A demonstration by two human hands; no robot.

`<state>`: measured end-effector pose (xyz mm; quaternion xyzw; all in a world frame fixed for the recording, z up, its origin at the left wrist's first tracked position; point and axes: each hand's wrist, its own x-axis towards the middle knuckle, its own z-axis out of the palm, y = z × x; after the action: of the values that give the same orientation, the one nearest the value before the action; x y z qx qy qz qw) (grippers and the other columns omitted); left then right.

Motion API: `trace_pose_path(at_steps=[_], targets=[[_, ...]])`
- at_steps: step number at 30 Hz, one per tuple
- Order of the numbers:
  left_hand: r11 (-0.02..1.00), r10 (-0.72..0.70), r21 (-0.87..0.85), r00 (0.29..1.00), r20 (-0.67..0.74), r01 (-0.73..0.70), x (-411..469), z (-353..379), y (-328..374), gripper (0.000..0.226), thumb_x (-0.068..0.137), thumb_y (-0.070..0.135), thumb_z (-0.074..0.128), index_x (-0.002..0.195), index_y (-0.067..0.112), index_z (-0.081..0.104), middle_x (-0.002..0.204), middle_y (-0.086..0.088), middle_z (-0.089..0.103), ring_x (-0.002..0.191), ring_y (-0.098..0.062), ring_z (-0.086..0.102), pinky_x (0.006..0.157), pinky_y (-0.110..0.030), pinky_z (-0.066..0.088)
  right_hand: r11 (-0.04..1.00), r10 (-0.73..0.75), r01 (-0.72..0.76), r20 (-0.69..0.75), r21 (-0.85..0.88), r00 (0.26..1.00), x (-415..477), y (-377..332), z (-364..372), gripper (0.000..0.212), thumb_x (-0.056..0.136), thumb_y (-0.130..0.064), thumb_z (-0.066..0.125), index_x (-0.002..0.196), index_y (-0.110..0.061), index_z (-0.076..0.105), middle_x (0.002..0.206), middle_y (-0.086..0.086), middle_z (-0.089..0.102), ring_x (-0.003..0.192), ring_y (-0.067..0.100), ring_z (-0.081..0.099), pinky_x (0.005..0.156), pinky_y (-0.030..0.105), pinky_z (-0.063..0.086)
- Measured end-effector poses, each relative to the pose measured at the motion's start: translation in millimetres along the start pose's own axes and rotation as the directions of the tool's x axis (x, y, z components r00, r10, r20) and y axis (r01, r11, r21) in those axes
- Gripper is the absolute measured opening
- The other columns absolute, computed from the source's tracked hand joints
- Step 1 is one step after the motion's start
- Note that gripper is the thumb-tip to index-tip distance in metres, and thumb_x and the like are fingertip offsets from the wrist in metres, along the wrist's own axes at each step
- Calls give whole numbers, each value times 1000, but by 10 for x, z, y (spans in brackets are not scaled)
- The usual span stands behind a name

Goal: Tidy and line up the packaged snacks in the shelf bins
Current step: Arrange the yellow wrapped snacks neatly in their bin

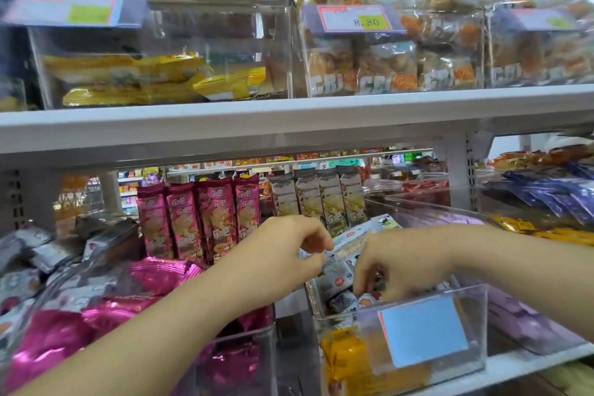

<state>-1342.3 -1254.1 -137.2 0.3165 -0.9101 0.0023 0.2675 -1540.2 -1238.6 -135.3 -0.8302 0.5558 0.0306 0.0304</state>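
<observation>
Pink packs (pixel 54 337) are lying jumbled in the near left bin, with the left forearm crossing over them. Both hands are working at the middle bin (pixel 475 325), so the step in hand is probably straightening its contents. The next move likely calls for setting the lifted pack down square with its neighbours while the other hand is clearing a slot.

Left hand (pixel 286 251) is pinching the near end of a white pack (pixel 350 243) between thumb and curled fingers (pixel 316 239), and the pack is slanting up to the right above the bin. Right hand (pixel 398 264) is dipping into that bin, its fingers (pixel 363 283) curling down among the small packs (pixel 340 299). Whether they are gripping one or only touching is unclear. Further right, a blue tag (pixel 424 331) is hanging on the bin's front wall.
</observation>
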Motion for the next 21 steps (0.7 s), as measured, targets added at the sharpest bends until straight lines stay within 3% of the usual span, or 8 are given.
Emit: trace_pose_path(at_steps=[4, 6, 10, 13, 17, 19, 21], targets=[[1000, 4, -13, 1000, 0, -4, -14, -6, -5, 10, 92, 28, 58, 97, 36, 59, 97, 20, 61, 90, 11, 53, 81, -7, 43, 999, -11, 15, -65, 50, 998, -68, -100, -72, 25, 81, -24, 71, 105, -15, 69, 62, -23, 59, 58, -7, 55, 59, 12, 47], [1000, 8, -18, 1000, -7, -8, -13, -3, -14, 10, 91, 28, 58, 98, 35, 60, 97, 19, 62, 91, 10, 54, 81, -10, 44, 994, -25, 43, -174, 103, 984, -131, -102, -146, 20, 78, -20, 72, 98, -15, 69, 54, -27, 58, 52, -6, 53, 56, 14, 44], [999, 9, -35, 998, -56, -11, -16, 8, -27, 13, 88, 28, 61, 98, 34, 56, 99, 18, 57, 93, 6, 53, 81, -13, 44, 956, 52, 60, -365, 287, 929, -207, 53, -345, 13, 78, -17, 70, 91, -20, 68, 59, -23, 63, 51, 3, 49, 53, 23, 42], [1000, 5, -30, 997, -78, -7, -25, 11, -36, 15, 88, 30, 61, 94, 37, 49, 101, 19, 51, 95, 7, 49, 80, -10, 42, 938, 133, 57, -505, 343, 853, -75, 187, -356, 13, 78, -20, 73, 89, -20, 67, 59, -13, 63, 53, 3, 51, 55, 19, 44], [1000, 13, -9, 998, -62, -14, -29, 15, -37, 10, 88, 31, 60, 93, 36, 52, 101, 19, 49, 97, 5, 48, 86, -16, 42, 976, 195, -97, -581, 197, 790, 248, 281, -199, 24, 82, -25, 71, 106, -21, 66, 86, -11, 65, 65, -1, 53, 62, 14, 43], [1000, 5, -3, 999, -53, -5, -29, 15, -30, 8, 89, 32, 60, 93, 36, 54, 102, 19, 51, 99, 5, 48, 91, -20, 43, 977, 211, -195, -573, 89, 792, 334, 308, -127, 37, 84, -34, 69, 119, -24, 61, 105, -9, 65, 77, 0, 54, 73, 20, 46], [1000, 5, -6, 999, -49, -5, -30, 16, -33, 7, 89, 32, 59, 93, 35, 56, 101, 19, 52, 98, 7, 49, 89, -16, 42, 969, 231, -237, -566, 64, 792, 305, 321, -109, 45, 82, -41, 69, 124, -29, 57, 116, -11, 62, 86, 4, 54, 78, 25, 49]])
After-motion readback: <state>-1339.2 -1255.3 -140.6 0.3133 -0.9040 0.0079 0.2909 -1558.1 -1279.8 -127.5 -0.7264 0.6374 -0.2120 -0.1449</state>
